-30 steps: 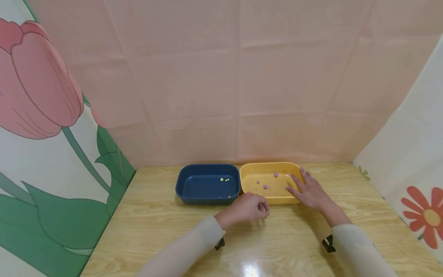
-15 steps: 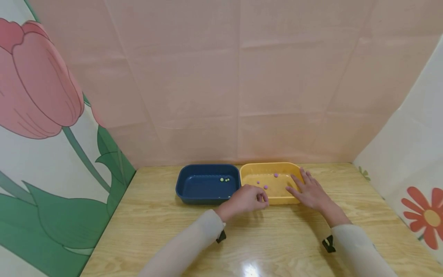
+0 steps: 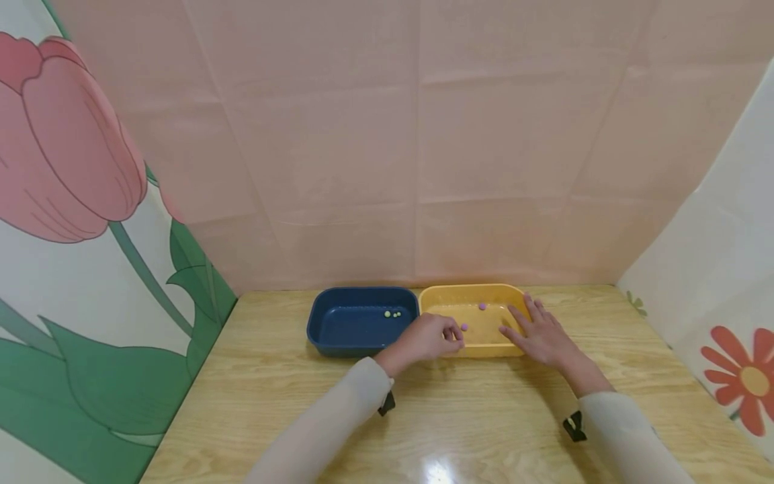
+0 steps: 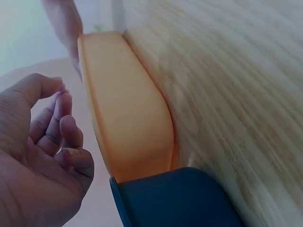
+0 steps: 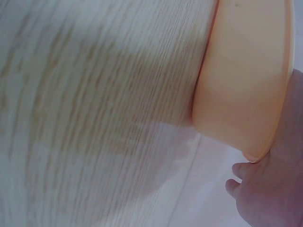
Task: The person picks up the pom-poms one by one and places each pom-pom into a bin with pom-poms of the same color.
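Note:
My left hand (image 3: 428, 336) is over the front left part of a yellow tray (image 3: 486, 350). In the left wrist view, its thumb and index fingertip meet on a tiny purple ball (image 4: 64, 89), mostly hidden by the fingertips; the other fingers curl loosely. Two purple balls lie in the tray: one near the back (image 3: 482, 306), another in front (image 3: 464, 327). My right hand (image 3: 547, 338) rests on the tray's right end with spread, fairly straight fingers, some inside the rim and some outside.
A dark blue tray (image 3: 345, 351) touches the yellow one on its left and holds several small pale green balls (image 3: 388, 314). Both stand on a wood-grain table (image 3: 272, 403), near a pink cloth backdrop (image 3: 363, 168).
My left hand has moved away from me and slightly left, from the tray's front edge to over its front left part, covering the smallest purple ball's spot. The right hand stays put.

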Available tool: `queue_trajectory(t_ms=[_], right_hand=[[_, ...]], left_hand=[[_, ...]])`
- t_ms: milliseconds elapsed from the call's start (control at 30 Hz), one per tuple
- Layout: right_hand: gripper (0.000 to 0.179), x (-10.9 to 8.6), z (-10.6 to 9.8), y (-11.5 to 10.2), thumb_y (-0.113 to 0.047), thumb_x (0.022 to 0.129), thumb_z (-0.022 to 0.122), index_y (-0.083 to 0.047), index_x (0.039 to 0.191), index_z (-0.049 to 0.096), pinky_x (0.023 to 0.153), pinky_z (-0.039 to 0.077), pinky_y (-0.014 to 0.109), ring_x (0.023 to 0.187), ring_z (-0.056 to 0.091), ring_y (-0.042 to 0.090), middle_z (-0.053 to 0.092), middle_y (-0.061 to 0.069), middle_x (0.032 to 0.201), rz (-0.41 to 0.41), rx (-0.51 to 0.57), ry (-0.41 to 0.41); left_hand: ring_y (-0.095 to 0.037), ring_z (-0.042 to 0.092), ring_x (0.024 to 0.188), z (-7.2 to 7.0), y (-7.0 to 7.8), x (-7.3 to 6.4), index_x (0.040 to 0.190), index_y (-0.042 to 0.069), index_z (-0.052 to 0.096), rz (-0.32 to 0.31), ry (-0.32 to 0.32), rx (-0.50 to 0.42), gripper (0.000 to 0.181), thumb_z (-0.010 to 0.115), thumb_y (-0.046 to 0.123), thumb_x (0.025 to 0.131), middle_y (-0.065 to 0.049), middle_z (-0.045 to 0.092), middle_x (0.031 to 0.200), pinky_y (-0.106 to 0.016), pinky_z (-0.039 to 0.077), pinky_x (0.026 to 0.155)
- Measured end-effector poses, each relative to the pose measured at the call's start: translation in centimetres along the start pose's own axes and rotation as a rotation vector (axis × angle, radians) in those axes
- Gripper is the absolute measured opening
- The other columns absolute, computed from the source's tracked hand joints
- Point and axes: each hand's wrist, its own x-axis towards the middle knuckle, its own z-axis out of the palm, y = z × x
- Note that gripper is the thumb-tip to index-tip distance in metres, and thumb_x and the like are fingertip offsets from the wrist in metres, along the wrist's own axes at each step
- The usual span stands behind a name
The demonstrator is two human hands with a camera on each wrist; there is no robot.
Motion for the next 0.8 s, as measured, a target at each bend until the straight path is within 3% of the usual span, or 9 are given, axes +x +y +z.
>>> queue_trajectory(t_ms=[333,800], right_hand=[[0.079,-0.1,-0.1,-0.1,-0.057,0.105,0.042,0.003,0.156,0.032,0.113,0.011,0.073,0.145,0.007,0.062,0.003,0.038,0.162,-0.012,0.006,0.014],[0.081,-0.2,-0.1,-0.2,-0.058,0.105,0.04,0.002,0.157,0.029,0.114,0.008,0.072,0.147,0.002,0.06,-0.001,0.037,0.162,-0.005,0.01,-0.002]], left_hand=[[-0.002,0.057,0.067,-0.5,-0.8,1.1,0.093,0.023,0.075,-0.057,0.03,-0.07,0.004,0.074,0.027,0.094,0.015,0.064,0.075,-0.019,0.046,0.06],[-0.004,0.058,0.064,-1.3,-1.6,2.1,0.091,0.022,0.074,-0.126,0.041,-0.044,0.01,0.073,0.032,0.095,0.011,0.062,0.074,-0.021,0.046,0.058]])
